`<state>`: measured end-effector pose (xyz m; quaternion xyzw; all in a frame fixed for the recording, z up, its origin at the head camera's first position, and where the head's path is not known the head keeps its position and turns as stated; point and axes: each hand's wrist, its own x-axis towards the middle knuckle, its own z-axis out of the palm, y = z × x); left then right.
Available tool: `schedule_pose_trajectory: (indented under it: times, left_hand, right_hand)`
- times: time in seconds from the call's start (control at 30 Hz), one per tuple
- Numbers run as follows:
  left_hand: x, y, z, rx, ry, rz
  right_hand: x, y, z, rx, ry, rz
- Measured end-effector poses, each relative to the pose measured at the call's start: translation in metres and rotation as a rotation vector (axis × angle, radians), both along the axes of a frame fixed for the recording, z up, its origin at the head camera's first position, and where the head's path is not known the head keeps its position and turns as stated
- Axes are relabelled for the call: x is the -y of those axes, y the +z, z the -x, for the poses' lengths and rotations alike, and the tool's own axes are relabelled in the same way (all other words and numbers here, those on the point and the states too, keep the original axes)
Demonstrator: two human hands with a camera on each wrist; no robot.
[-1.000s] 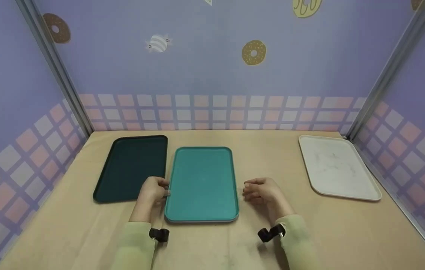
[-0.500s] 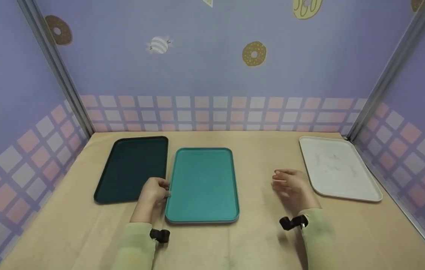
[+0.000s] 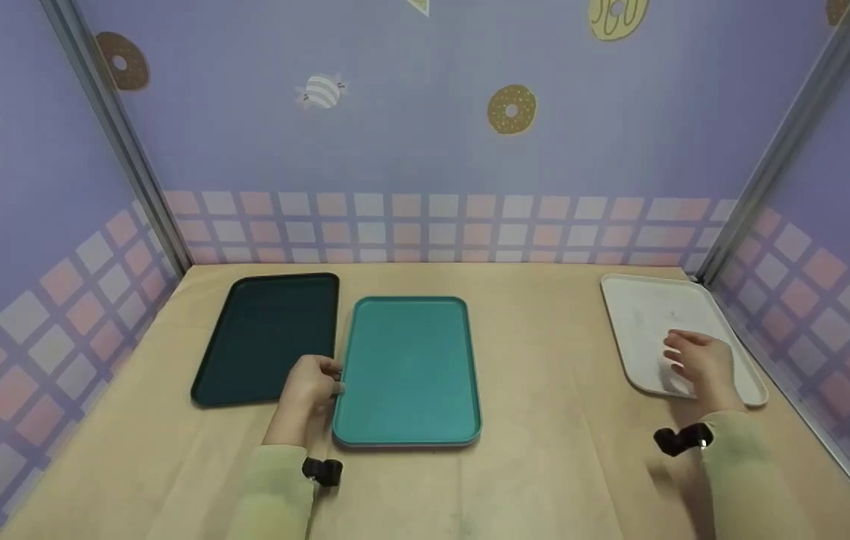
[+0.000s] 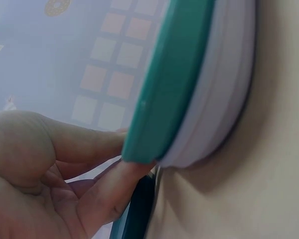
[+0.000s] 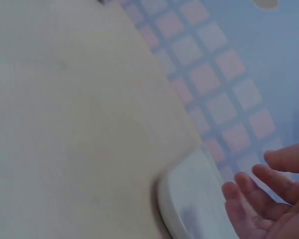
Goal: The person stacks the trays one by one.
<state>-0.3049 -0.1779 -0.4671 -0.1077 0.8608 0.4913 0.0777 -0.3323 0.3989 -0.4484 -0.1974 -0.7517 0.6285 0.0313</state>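
"What's the setting?"

"A beige tabletop (image 3: pixel 530 480), faintly creased, closed in by a lilac wall (image 3: pixel 409 142) printed with doughnuts and sweets above a band of pink and white checks. A metal post (image 3: pixel 106 97) stands in the left corner, with another on the right."

"And the trays?"

"The teal tray (image 3: pixel 408 367) lies near the middle on a pale layer (image 4: pixel 224 74). A dark tray (image 3: pixel 267 330) is just to its left; a white tray (image 3: pixel 642 315) sits well apart on the right."

"The hands?"

"The left hand (image 3: pixel 310 380) pinches the teal tray's left edge, as it did a second ago. The right hand (image 3: pixel 704 364) has left the teal tray's right side and is over the white tray now, fingers loosely bent, grasping nothing."
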Motion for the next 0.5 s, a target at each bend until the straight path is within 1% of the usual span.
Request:
schedule_pose_trajectory:
  times: [0.1, 0.2, 0.27, 0.37, 0.5]
  left_hand:
    - [0.0, 0.001, 0.0, 0.0, 0.0, 0.001]
    - [-0.001, 0.002, -0.001, 0.013, 0.004, -0.004]
    - [-0.001, 0.002, 0.0, 0.02, 0.007, -0.002]
    - [-0.001, 0.002, 0.0, 0.028, 0.01, 0.006]
    - [-0.001, 0.001, 0.001, 0.021, 0.01, 0.018]
  right_hand:
    - [-0.025, 0.0, -0.002, 0.021, -0.121, -0.083]
    - [-0.047, -0.002, -0.004, 0.059, -0.216, -0.237]
    - [-0.059, -0.004, -0.006, 0.077, -0.26, -0.32]
    - [-0.076, -0.008, -0.01, 0.109, -0.276, -0.426]
    - [-0.095, -0.016, -0.016, 0.176, -0.229, -0.553]
